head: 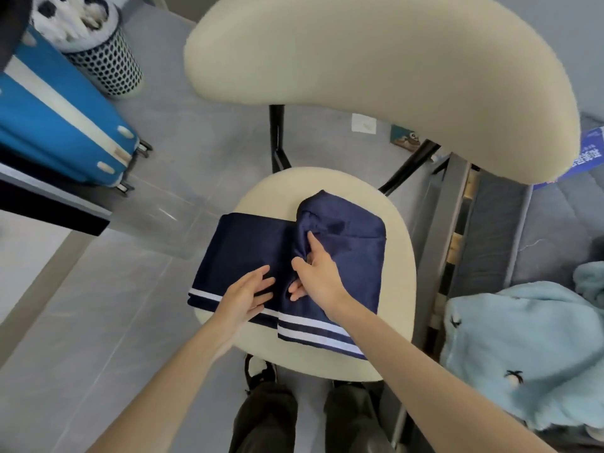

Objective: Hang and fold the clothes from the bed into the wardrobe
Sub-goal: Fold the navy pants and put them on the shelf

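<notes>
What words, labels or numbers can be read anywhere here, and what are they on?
Blue sheet at the right edge: white characters, too blurred and cut off to read.
Small card on the floor: a picture, nothing legible.
Navy garment on the chair: white stripes only, no text.

Garment [248,243]: dark navy with a slight sheen. Two white stripes run along its hem edge, with a navy band between them.
Chair seat [400,256] and chair back [376,76]: same cream. Chair legs [277,135]: black.
Suitcase [55,125]: bright blue with a cream trim band, cream bumpers and black wheels.
Bin [111,65]: white mesh with regular dark round holes.
Floor [98,322]: pale grey tiles.
Fleece [523,338]: light aqua blue with scattered small dark motifs, too small to identify.
Bed cover [555,223]: grey.
Trousers [264,416]: near black.
Leaflet [591,152]: blue with white characters.
</notes>
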`<state>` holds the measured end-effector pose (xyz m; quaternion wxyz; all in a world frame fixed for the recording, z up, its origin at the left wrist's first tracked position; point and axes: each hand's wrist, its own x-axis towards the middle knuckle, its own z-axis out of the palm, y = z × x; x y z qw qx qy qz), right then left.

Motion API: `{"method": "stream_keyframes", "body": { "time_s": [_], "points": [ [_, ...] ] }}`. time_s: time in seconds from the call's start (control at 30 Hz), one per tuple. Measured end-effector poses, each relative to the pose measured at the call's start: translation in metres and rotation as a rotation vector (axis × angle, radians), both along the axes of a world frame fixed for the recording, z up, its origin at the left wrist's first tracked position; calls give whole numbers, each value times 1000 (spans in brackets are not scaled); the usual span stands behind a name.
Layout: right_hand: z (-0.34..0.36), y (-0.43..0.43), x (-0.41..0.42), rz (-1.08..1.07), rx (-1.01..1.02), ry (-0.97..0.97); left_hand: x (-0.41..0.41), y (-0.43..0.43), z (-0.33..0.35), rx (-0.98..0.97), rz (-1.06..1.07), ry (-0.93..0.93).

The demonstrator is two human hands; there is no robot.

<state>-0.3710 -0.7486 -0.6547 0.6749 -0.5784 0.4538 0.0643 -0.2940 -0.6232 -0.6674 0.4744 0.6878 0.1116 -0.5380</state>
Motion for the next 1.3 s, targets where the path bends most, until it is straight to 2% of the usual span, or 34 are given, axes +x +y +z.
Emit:
{"method": "stream_keyframes", "body": {
  "time_s": [0.1, 0.17, 0.23, 0.33, 0.37, 0.4, 0.53, 0.6, 0.67, 0.77, 0.8, 0.9, 0.93, 0.97, 1.03, 1.1, 1.17, 1.3],
  "points": [
    [-21, 12, 17, 20, 88, 26, 13, 9, -10, 10, 23, 26],
    [-28, 11, 15, 8, -9, 58, 17, 10, -16, 30, -22, 14],
    [-26, 7, 1, 15, -305, 54, 18, 8, -24, 81, -106, -45],
    [-19, -1, -30, 222, -931, 83, 14, -8, -31, 103, -212, -156],
    [-18, -4, -38, 298, -1063, 118, 12, -15, -33, 101, -234, -195],
    [-19, -7, -44, 372, -1105, 173, 10, -22, -36, 104, -249, -243],
    [-32, -17, -57, 598, -1034, 358, 7, -34, -43, 182, -157, -493],
    [-42, -16, -57, 661, -1116, 388, 13, -29, -44, 233, -116, -632],
    [-52, -13, -52, 708, -1181, 416, 22, -19, -49, 284, -148, -678],
    [-72, -10, -47, 722, -1155, 462, 30, -6, -55, 278, -260, -706],
    [-78, -10, -47, 719, -1133, 471, 29, -3, -53, 268, -314, -809],
    [-85, -14, -51, 714, -1084, 446, 17, -5, -48, 196, -626, -1284],
    [-83, -16, -53, 715, -1071, 409, 12, -8, -49, 153, -748, -1347],
    [-81, -19, -56, 713, -1072, 361, 7, -13, -50, 132, -863, -1328],
    [-79, -22, -65, 608, -1050, 236, -2, -21, -56, 173, -999, -1206],
    [-75, -20, -73, 317, -893, 165, -7, -24, -66, 251, -1052, -1149],
    [-75, -16, -77, 71, -704, 191, -10, -25, -72, 293, -1083, -1133],
    [-80, -11, -71, -186, -477, 177, -8, -24, -79, 285, -1081, -1115]
  ]
}}
